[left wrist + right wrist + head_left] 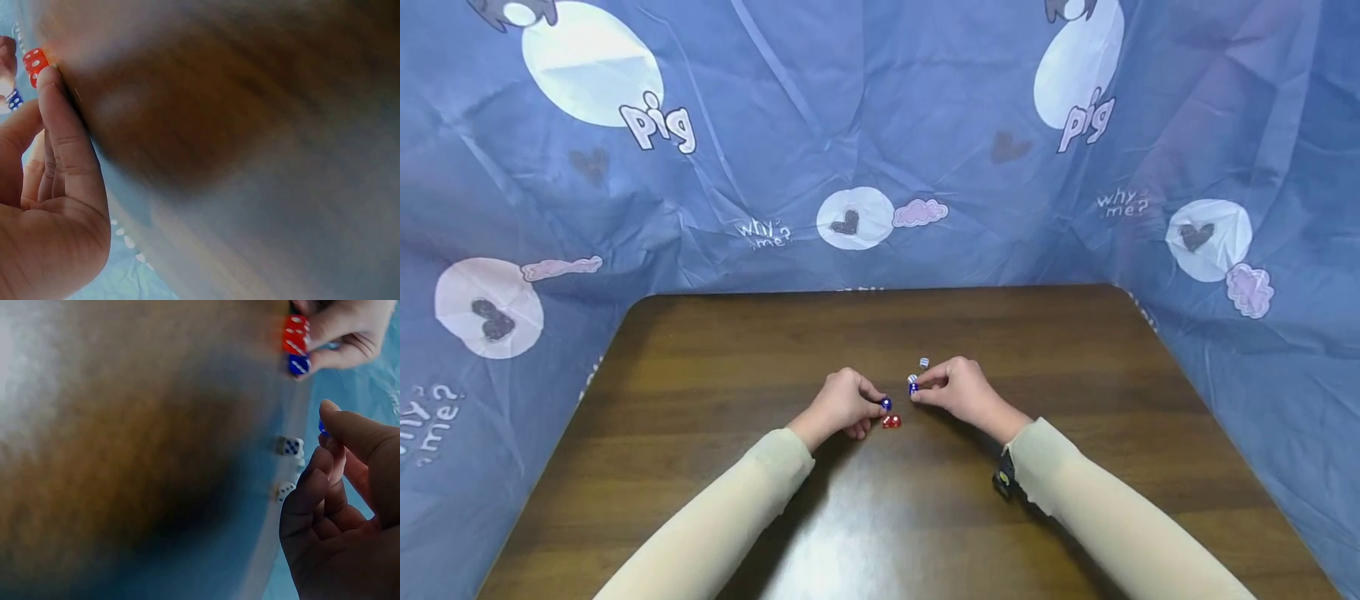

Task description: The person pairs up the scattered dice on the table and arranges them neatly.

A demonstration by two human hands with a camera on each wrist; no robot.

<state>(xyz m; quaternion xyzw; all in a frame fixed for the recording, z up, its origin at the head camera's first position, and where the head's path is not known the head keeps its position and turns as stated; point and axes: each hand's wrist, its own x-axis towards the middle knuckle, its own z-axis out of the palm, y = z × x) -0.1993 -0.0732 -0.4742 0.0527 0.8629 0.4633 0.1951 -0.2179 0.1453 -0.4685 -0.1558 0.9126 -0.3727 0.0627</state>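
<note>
Both wrist views are heavily blurred across the wood, and each shows its own hand only in part, cut off at the frame edge. The left hand [842,406] rests on the dark wooden table [700,392] with fingers curled, pinching a blue die [886,404] at its fingertips; in the left wrist view that die is hidden behind the fingers [65,144], so the grip is confirmed only from the head and right wrist views. A red die [891,422] lies on the table touching or just beside the blue die, on the side nearer the person; whether the fingertip presses it cannot be told. The right hand [958,390] sits just right of the red die, fingers bent, thumb and forefinger pinching a second blue die [913,387]; only a sliver of it shows past the thumb in the right wrist view. A white die [913,379] appears to sit directly against this second blue die, but the contact is too small to settle. Another white die [924,362] lies free on the table, beyond the red die and slightly right, apart from both hands. The dice are cubes, so no long axis applies; pip faces are legible only on the red die and the white dice in the wrist views. Pale sleeves [730,517] cover both forearms, and a blue printed cloth [880,125] screens the table on three sides.
</note>
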